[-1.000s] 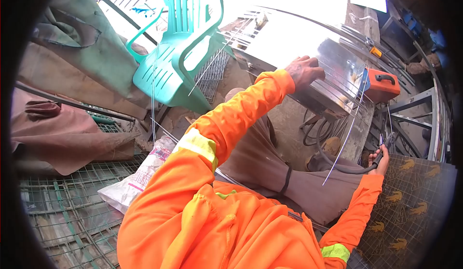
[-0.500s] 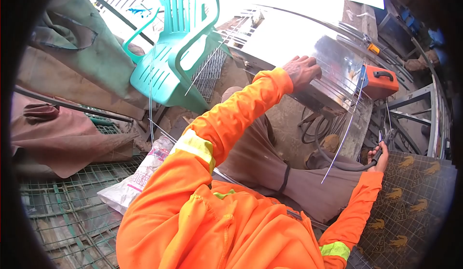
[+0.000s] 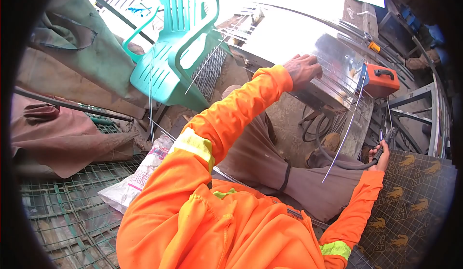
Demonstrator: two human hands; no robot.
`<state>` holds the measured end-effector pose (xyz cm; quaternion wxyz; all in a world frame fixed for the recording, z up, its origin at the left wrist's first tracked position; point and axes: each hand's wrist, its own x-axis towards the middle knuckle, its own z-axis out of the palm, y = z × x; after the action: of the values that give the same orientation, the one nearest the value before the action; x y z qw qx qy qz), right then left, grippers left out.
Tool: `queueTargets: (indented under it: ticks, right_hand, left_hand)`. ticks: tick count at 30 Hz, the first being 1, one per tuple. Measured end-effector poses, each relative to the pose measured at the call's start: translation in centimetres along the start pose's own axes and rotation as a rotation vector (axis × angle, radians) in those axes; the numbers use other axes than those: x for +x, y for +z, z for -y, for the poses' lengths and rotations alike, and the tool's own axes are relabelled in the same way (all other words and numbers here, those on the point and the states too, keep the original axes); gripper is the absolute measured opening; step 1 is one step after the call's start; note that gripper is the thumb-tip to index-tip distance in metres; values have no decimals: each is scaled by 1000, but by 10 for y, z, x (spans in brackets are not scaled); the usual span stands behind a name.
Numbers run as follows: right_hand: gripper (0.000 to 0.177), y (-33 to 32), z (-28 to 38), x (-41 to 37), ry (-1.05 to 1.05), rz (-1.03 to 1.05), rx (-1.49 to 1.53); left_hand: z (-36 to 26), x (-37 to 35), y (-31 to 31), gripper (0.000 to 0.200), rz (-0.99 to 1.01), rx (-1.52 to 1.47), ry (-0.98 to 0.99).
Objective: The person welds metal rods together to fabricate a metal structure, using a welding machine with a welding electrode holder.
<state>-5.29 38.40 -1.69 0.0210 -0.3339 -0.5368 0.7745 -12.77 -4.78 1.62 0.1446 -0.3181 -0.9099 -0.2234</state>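
My left hand [image 3: 303, 71] is at the near edge of a shiny metal-topped worktable [image 3: 329, 51], its fingers curled down over thin metal rods [image 3: 337, 87]. The rods run out from under it toward the right; the grip underneath is partly hidden. Low on the right, my right hand [image 3: 381, 156] is wrapped around a dark welding electrode holder [image 3: 387, 139], whose black cable [image 3: 337, 164] loops off to the left. A long thin rod [image 3: 345, 136] slants down between the two hands.
An orange welding machine [image 3: 382, 80] stands at the table's right end. A green plastic chair [image 3: 159, 73] is at upper left. Wire mesh [image 3: 67, 206] and a white sack [image 3: 126, 192] lie at left. A dark printed board [image 3: 410, 206] is at lower right, near metal frames [image 3: 434, 119].
Almost nothing differs. Both hands keep their places and holds, with only a very slight shift of the view.
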Motion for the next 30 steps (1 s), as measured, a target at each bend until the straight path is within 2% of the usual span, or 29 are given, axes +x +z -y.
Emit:
queueTargets:
  ticks: [3, 30]
  right_hand:
    - [15, 4, 0, -2, 0, -30, -10]
    - [17, 3, -1, -1, -7, -18, -24]
  left_hand:
    - [0, 0, -2, 12, 12, -3, 0]
    - [-5, -2, -6, 10, 2, 4, -8]
